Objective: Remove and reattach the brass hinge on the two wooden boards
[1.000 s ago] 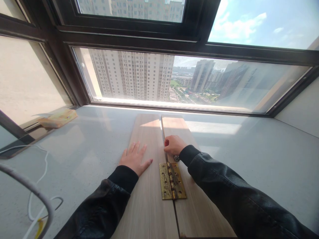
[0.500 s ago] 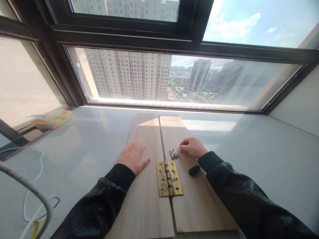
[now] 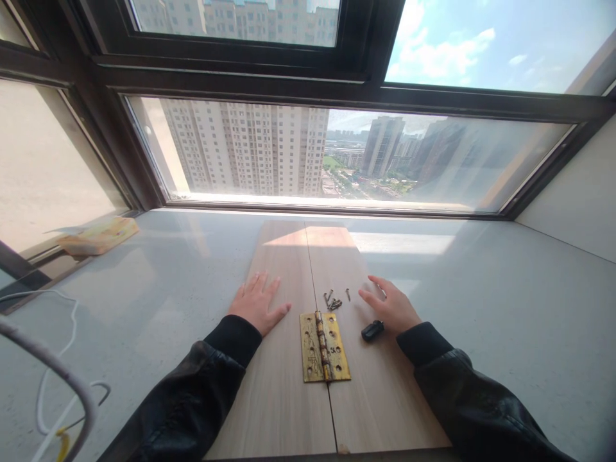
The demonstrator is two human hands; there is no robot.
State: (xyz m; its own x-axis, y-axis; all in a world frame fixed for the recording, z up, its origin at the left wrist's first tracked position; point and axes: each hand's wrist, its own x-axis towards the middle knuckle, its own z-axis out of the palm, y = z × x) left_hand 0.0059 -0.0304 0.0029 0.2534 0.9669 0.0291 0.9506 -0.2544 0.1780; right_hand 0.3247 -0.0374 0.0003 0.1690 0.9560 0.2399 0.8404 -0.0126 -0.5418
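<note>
Two pale wooden boards lie side by side, the left board (image 3: 274, 391) and the right board (image 3: 385, 398), with a thin seam between them. A worn brass hinge (image 3: 325, 347) rests unfolded across the seam. Just beyond it is a small pile of screws (image 3: 333, 301), and a single screw (image 3: 348, 294) lies to the pile's right. My left hand (image 3: 258, 303) is spread flat on the left board. My right hand (image 3: 389, 304) has its fingers apart, holding nothing, at the right board's outer edge. A small black object (image 3: 372, 330) sits on the right board beside it.
The boards rest on a pale sill (image 3: 510, 308) below dark-framed windows. At the left are white and grey cables (image 3: 58, 359) and a yellowish packet (image 3: 99, 236). A white wall (image 3: 572, 186) stands at the right.
The gap between the boards has narrowed to a thin line. My right hand has let go of a screw, opened and moved right to the board's edge. My left hand has stayed in place.
</note>
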